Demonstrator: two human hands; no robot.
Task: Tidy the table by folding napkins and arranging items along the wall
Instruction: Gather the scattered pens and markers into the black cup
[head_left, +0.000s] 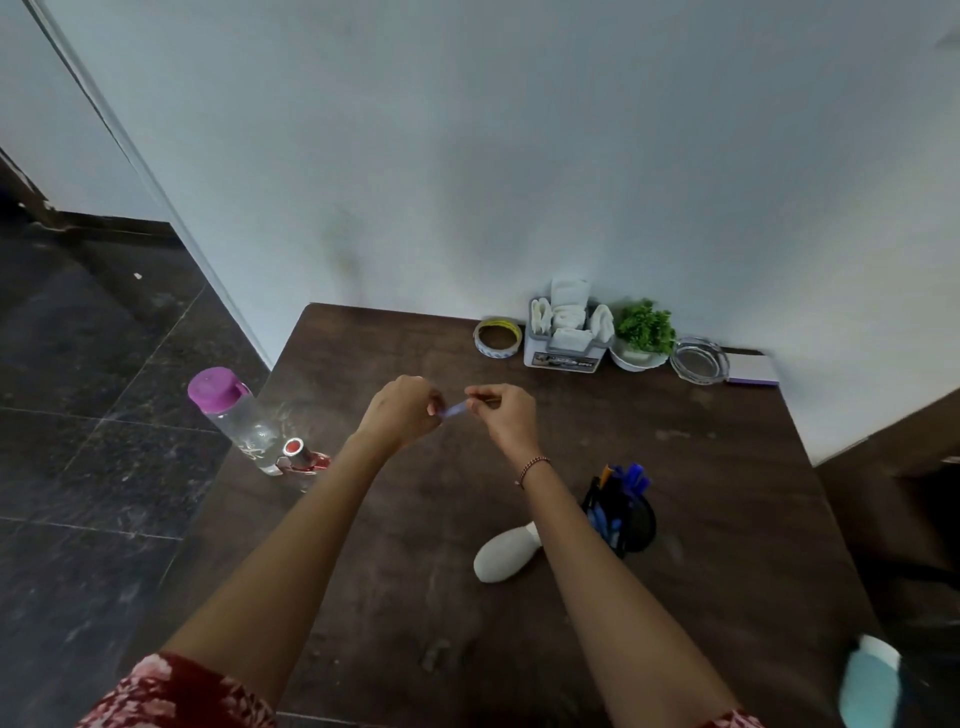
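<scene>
Pinch check, mid-tidy

Head view: pinched between left hand (402, 410) and right hand (506, 415) over dark wooden table (727, 493), one small bluish piece (457, 411). Keep grip light, ends level. One grey napkin holder (563, 358) at one o'clock by wall; one black mesh pen cup (631, 519) at four.

Folded white napkins (569, 312) stand in a grey plastic holder (563, 357) at the wall, between a yellow-rimmed tape roll (497, 338) and a potted green plant (644, 327). The left hand (402, 410) and right hand (506, 415) pinch a small purple strip (457, 411).
</scene>
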